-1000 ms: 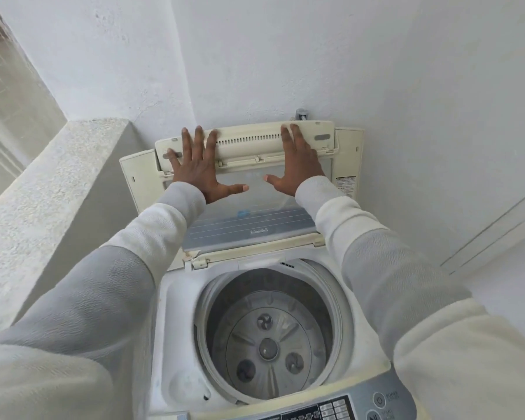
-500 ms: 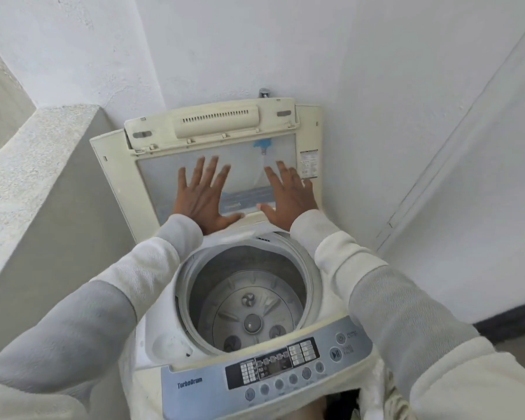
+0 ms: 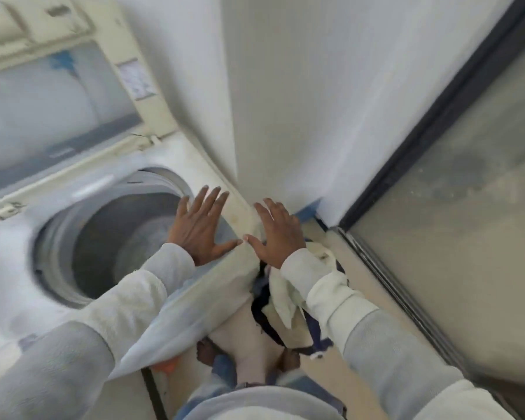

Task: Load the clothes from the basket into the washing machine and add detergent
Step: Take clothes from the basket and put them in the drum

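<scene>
The white top-loading washing machine [image 3: 15,259] fills the left of the blurred view, its lid [image 3: 52,98] standing open against the wall and its drum [image 3: 119,247] holding nothing. My left hand [image 3: 199,227] hovers with spread fingers over the drum's right rim. My right hand [image 3: 275,233], also spread and holding nothing, is past the machine's right corner, above a heap of pale and dark clothes [image 3: 281,301] low on the floor. The basket under the clothes is hard to make out.
A white wall corner [image 3: 255,101] rises just behind the hands. A dark-framed frosted glass door [image 3: 455,225] runs along the right. The beige floor [image 3: 355,280] lies between door and machine. My feet [image 3: 249,359] show at the bottom.
Both hands left the lid, which stays open, and dropped down to the right. The view swung right and down, bringing the clothes and the glass door into sight.
</scene>
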